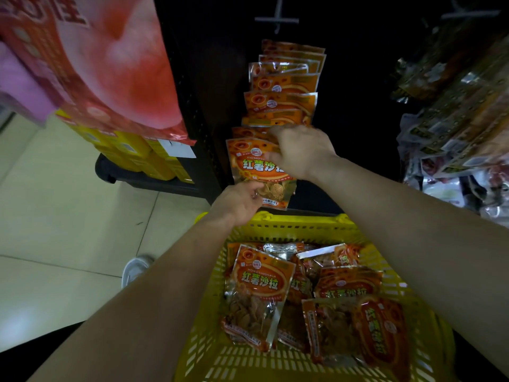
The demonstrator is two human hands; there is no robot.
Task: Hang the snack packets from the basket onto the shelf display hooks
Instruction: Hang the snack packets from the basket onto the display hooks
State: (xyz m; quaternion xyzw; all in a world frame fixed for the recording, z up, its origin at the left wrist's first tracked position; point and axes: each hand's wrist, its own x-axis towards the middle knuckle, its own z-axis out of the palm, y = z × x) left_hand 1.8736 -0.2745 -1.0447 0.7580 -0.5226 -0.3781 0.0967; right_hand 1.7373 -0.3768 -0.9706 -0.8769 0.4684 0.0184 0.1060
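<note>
Several hung packets [281, 86] done, approx 6 left in yellow basket [303, 224]; your left hand [239, 202] & right hand [300, 153] both pinch front packet [248, 164].

Both bare forearms reach forward. The left hand [239, 202] pinches a snack packet [254, 168] low down. The right hand [301, 153], higher, grips its top.

I see loose packets [259, 285] in the basket [289, 225] nearest me; beyond it, hanging packets [278, 102] on the shelf [203, 111]; boxes [132, 150] left.
</note>
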